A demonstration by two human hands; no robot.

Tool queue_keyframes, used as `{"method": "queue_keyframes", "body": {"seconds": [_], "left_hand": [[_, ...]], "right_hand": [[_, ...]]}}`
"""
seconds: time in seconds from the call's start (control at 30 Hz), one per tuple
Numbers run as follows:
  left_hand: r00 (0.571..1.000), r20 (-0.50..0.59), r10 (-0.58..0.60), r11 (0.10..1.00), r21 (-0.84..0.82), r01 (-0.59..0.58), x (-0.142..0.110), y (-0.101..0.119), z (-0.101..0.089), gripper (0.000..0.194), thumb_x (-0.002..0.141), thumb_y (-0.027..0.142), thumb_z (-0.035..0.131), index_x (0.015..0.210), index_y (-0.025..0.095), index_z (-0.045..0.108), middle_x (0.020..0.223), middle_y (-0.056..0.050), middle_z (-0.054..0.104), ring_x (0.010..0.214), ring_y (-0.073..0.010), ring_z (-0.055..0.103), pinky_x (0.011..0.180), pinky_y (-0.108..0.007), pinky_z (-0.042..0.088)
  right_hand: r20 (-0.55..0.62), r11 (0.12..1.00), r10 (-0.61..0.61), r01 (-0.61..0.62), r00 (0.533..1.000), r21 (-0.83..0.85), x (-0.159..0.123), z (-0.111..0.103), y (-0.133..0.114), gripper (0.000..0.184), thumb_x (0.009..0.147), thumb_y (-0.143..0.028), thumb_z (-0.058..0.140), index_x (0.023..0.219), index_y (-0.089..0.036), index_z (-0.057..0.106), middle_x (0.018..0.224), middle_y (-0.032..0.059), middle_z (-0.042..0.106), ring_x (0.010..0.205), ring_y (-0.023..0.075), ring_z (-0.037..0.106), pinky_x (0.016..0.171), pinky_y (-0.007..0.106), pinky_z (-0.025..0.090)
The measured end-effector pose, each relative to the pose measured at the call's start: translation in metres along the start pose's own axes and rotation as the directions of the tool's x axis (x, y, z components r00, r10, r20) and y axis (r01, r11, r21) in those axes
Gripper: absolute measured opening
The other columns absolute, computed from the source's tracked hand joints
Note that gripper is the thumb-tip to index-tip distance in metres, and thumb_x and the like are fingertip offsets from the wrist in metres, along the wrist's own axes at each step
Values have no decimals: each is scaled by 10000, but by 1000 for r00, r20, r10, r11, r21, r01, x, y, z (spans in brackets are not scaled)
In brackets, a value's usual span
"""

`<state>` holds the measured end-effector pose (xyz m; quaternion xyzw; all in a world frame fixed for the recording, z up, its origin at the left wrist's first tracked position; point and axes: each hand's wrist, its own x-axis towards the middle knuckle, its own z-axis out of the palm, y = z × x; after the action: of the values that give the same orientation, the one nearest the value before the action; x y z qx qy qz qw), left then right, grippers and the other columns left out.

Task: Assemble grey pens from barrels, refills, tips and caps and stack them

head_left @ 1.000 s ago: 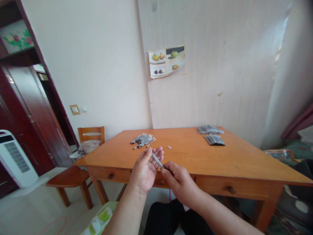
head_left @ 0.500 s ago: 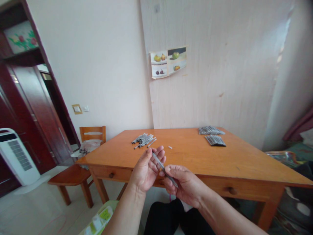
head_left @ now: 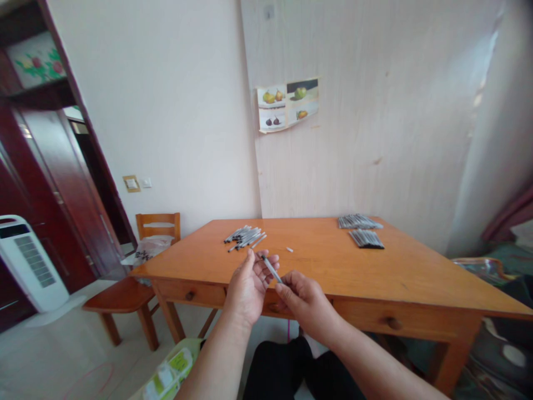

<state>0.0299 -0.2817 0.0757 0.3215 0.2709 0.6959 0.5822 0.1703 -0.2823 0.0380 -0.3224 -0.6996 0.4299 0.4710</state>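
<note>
A slim pen (head_left: 272,270) with a pale clear barrel slants between my hands above the table's front edge. Its dark end points up and left. My right hand (head_left: 307,300) pinches the lower end between thumb and fingers. My left hand (head_left: 251,288) is palm up with its thumb apart, and the pen's upper end lies in front of its fingers; whether they touch it I cannot tell. Beyond my hands, a loose pile of similar pens (head_left: 245,237) rests on the table, with a small white piece (head_left: 289,249) to its right.
On the right of the wooden table (head_left: 308,266) lie two bundles of pens, a near one (head_left: 366,239) and a far one (head_left: 358,221). A chair (head_left: 120,294) holding a plastic bag (head_left: 152,247) stands left. A green bin (head_left: 172,369) is below my left arm.
The pen has turned round, so its dark end is now at the upper left instead of below my right hand. My left thumb has come away from it.
</note>
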Motion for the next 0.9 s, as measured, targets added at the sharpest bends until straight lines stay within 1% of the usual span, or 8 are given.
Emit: {"method": "queue_keyframes", "body": {"seconds": [0.1,0.27,0.33,0.4,0.5,0.63,0.77,0.9], "left_hand": [[1000,11,27,999,22,-28,0,1,0,287,839,420,664,910,144,629,886,-108,737,838,-184,696,806,-306,519],[994,7,108,990,93,-108,-3,2,6,236,766,315,753,853,143,617,823,-77,738,785,-165,695,794,-293,516],[992,18,126,985,116,-128,-4,3,9,224,759,289,761,834,137,615,811,-77,737,777,-165,696,792,-290,517],[992,38,123,984,128,-126,-5,5,11,216,754,272,766,828,132,620,805,-79,737,778,-171,699,791,-293,520],[993,82,85,988,123,-95,-5,10,10,194,758,254,762,824,130,628,805,-82,739,786,-178,703,796,-296,527],[990,143,-13,994,108,-2,-5,13,6,169,795,265,731,847,138,631,847,-90,746,757,-171,705,738,-270,533],[989,129,-71,995,72,62,-7,10,6,168,830,292,692,895,153,623,892,-89,742,754,-180,705,646,-254,526],[976,151,-155,988,28,152,-8,4,8,280,879,392,613,1026,155,630,910,-102,728,757,-198,697,508,-230,471]], "right_hand": [[12,999,9,-9,1000,32,-2,0,-3,321,935,-483,490,831,-184,545,638,3,620,562,120,532,539,233,400],[4,999,-29,29,1000,32,-3,-1,-5,349,941,-489,496,771,-186,534,626,-2,597,560,110,513,546,234,376],[25,996,-14,12,1000,83,-4,-1,-6,372,937,-508,498,748,-187,520,606,-3,588,538,105,499,536,235,365],[79,983,24,-38,997,179,-5,-2,-8,394,925,-535,508,738,-188,507,575,-5,583,499,98,476,516,234,351],[176,921,69,-130,982,366,-8,-4,-12,398,908,-537,543,745,-176,521,544,-2,590,457,88,452,495,229,316],[284,776,78,-236,956,584,-10,-6,-14,351,906,-481,575,829,-140,593,526,-5,582,427,83,437,473,228,262],[306,709,81,-271,949,651,-9,-7,-12,341,909,-454,583,845,-121,609,542,18,610,428,86,470,475,225,270],[300,673,104,-289,948,680,-6,-7,-9,361,900,-475,589,836,-121,608,536,21,614,424,88,480,477,224,294]]}}
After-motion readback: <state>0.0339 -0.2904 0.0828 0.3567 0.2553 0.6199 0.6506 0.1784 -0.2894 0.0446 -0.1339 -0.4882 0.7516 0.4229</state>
